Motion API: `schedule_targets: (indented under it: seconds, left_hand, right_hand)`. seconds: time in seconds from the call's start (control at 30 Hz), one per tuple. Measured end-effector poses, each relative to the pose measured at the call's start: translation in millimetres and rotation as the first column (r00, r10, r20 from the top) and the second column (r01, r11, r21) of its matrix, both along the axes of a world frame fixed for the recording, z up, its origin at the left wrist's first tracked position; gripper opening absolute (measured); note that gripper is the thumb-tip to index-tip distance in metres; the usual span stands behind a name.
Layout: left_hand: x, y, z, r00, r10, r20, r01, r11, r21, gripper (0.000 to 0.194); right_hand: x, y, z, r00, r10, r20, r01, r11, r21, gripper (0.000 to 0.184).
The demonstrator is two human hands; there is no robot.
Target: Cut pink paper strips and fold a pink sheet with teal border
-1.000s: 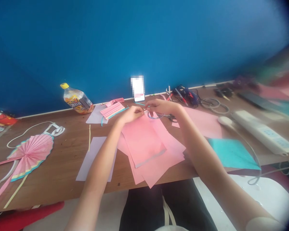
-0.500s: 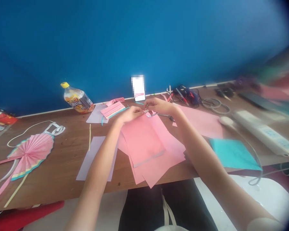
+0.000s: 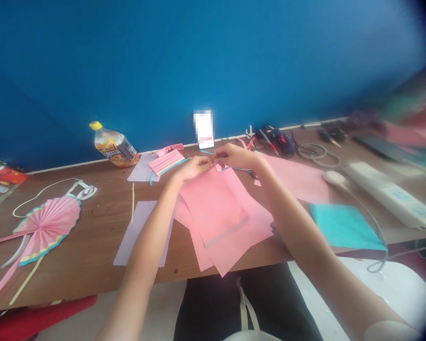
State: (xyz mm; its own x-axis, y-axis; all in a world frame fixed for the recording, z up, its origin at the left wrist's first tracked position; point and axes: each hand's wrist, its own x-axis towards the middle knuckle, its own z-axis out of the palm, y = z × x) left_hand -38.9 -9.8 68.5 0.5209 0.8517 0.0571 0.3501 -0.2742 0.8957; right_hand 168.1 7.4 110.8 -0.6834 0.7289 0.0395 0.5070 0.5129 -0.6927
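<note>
Pink sheet (image 3: 218,203) shifted right, far edge at fingers (image 3: 206,162).

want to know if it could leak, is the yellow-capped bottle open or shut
Shut, it seems: the yellow cap sits on the neck of the bottle. How tightly, I cannot tell.
</note>
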Motion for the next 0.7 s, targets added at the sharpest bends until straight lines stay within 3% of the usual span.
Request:
schedule_targets:
  seconds: [0.23, 0.4, 0.53, 0.7]
  left_hand:
    - [1.5, -0.9, 3.1, 1.000, -0.022, 0.015, 0.022, 1.000, 0.020, 0.035]
    - [1.6, -1.2, 4.3, 0.996, 0.004, 0.088, -0.004, 1.000, -0.001, 0.030]
    - [1.7, 0.4, 2.7, 0.955, 0.082, 0.284, -0.049, 0.991, -0.121, 0.027]
    - [6.7, 9.9, -11.0, 0.857, 0.237, 0.457, -0.089, 0.942, -0.322, 0.022]
  right_hand:
    - [4.0, 1.7, -0.4, 0.998, -0.014, 0.054, 0.012, 0.999, 0.039, 0.013]
    - [-0.5, -0.3, 0.3, 1.000, 0.011, 0.014, -0.013, 0.987, 0.158, 0.014]
    - [-8.7, -4.0, 3.7, 0.997, -0.006, -0.079, 0.029, 0.955, 0.294, 0.014]
    - [-18.4, -5.7, 0.1, 0.988, -0.088, -0.126, 0.130, 0.920, 0.371, 0.015]
